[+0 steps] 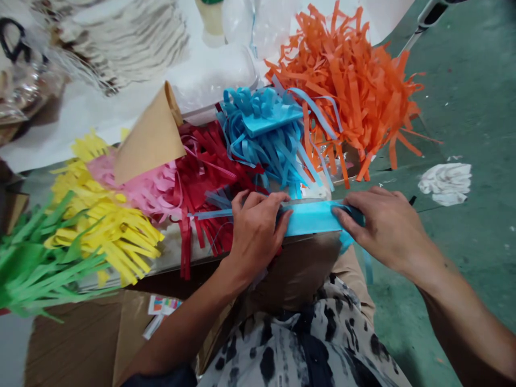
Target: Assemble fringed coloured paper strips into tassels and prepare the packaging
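Observation:
A light-blue paper strip (309, 217) with a folded, flat band stretches between my two hands at the table's front edge. My left hand (258, 223) is closed on its left end, thumb and fingers pressed together, and thin blue fringes stick out to the left of it. Pinched between thumb and fingers of my right hand (379, 223) is the strip's right end, with some blue paper hanging below. Just beyond lies a pile of blue fringed paper (266, 129). Dark red fringed paper (201, 166) lies to the left of it.
Orange fringed paper (346, 91) heaps at the back right. Pink (153, 191), yellow (108, 220) and green fringes (44, 263) spread leftward, with a brown paper cone (151, 137) on the pink. Bundled cream strings (124, 40) lie behind. A crumpled white piece (445, 183) is at right.

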The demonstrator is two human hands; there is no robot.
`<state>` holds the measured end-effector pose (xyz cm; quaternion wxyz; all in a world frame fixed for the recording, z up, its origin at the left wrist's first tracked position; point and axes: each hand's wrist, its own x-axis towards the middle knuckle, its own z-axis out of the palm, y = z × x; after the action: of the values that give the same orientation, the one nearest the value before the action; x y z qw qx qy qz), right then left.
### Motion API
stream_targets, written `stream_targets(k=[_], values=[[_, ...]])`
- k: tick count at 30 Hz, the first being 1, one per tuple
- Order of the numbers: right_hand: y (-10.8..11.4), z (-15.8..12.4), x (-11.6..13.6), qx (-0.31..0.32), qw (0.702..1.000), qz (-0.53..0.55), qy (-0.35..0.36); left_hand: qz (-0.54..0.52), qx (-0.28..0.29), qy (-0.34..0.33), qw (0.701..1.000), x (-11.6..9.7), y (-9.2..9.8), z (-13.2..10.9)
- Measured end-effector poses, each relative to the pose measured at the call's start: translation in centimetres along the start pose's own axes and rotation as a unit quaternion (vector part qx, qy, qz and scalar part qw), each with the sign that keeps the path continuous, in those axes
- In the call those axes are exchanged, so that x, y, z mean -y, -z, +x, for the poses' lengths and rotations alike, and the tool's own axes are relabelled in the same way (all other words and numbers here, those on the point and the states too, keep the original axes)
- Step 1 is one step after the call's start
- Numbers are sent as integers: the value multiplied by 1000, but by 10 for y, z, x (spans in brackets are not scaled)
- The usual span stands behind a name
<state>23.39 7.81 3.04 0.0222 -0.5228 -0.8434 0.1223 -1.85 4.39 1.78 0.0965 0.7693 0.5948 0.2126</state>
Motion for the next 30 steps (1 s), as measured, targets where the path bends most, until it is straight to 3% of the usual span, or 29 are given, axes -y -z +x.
stream_targets(k=[12,18,22,25,27,30], values=[[2,4,0,11,1000,0,-9,71,43,-55,995,1,1,7],[5,9,0,7,1000,-12,-24,109,-3,-78,991,2,-3,1],[18,4,-20,-23,999,10,-31,109,-44,-183,976,3,-1,4],[28,-14,-25,-103,994,-12,-32,63,5,-253,965,4,2,9],[28,-29,-16,-148,988,-31,10,33,40,-251,966,4,5,12],[13,-48,6,-128,981,-37,143,31,61,-248,966,1,7,12]])
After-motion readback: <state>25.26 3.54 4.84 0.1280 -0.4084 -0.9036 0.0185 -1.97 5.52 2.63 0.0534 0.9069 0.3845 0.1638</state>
